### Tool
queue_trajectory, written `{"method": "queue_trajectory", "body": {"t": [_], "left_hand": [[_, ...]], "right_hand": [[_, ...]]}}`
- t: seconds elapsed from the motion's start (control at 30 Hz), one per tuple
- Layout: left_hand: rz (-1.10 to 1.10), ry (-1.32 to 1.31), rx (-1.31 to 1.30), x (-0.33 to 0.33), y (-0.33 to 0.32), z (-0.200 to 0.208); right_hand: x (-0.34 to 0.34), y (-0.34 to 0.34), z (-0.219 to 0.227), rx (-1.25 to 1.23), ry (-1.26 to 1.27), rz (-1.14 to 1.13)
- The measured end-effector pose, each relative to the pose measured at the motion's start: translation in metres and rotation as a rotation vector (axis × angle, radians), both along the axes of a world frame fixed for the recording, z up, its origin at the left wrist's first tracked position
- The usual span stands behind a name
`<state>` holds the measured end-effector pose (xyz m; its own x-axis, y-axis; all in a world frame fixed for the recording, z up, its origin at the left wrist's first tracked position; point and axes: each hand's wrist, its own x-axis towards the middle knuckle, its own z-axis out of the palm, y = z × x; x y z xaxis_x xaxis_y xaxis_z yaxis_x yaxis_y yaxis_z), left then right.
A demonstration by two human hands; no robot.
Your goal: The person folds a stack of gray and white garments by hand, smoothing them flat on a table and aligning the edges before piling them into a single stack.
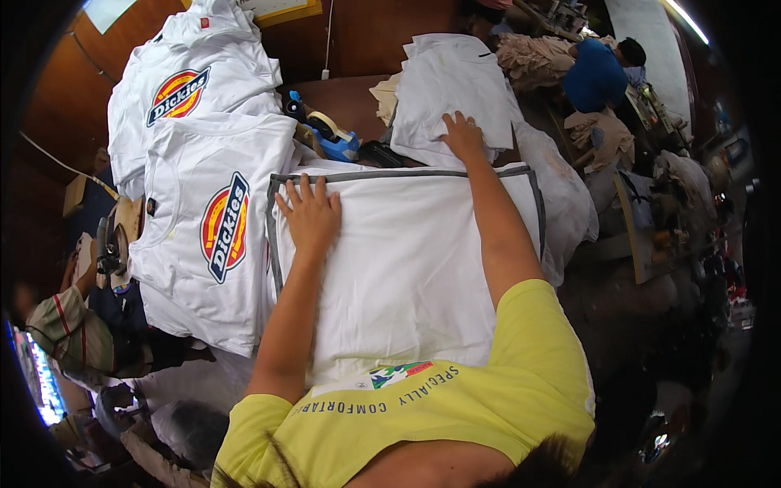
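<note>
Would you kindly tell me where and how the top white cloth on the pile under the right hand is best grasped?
I'd pinch the near edge of the top white cloth, thumb below and fingers above, coming from the person's side. It lies flat with that edge facing the person, and the right hand rests on its near part.

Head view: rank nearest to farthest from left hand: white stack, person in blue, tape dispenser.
From the left hand:
1. Tape dispenser: beyond the hand, slightly right.
2. White stack: farther right, under the right hand.
3. Person in blue: far right, in the background.
</note>
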<state>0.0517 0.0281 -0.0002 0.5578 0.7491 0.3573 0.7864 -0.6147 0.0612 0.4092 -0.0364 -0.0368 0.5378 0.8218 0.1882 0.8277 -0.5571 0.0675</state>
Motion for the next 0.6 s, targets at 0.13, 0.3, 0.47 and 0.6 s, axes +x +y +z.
{"method": "queue_trajectory", "body": {"t": [0.13, 0.3, 0.47, 0.6], "left_hand": [[0.015, -0.016, 0.007, -0.002, 0.001, -0.004], [-0.051, -0.091, 0.002, 0.005, -0.002, 0.004], [-0.441, -0.606, -0.159, 0.021, -0.004, 0.026], [-0.702, -1.039, 0.116, 0.049, -0.03, 0.142]], "right_hand": [[0.013, 0.015, -0.001, 0.278, 0.196, -0.022], [0.063, 0.007, 0.02, 0.981, 0.701, -0.178], [-0.018, -0.014, 0.177, 1.39, 1.475, 0.343], [-0.108, -0.039, 0.235, 0.954, 1.234, 0.613]]}}
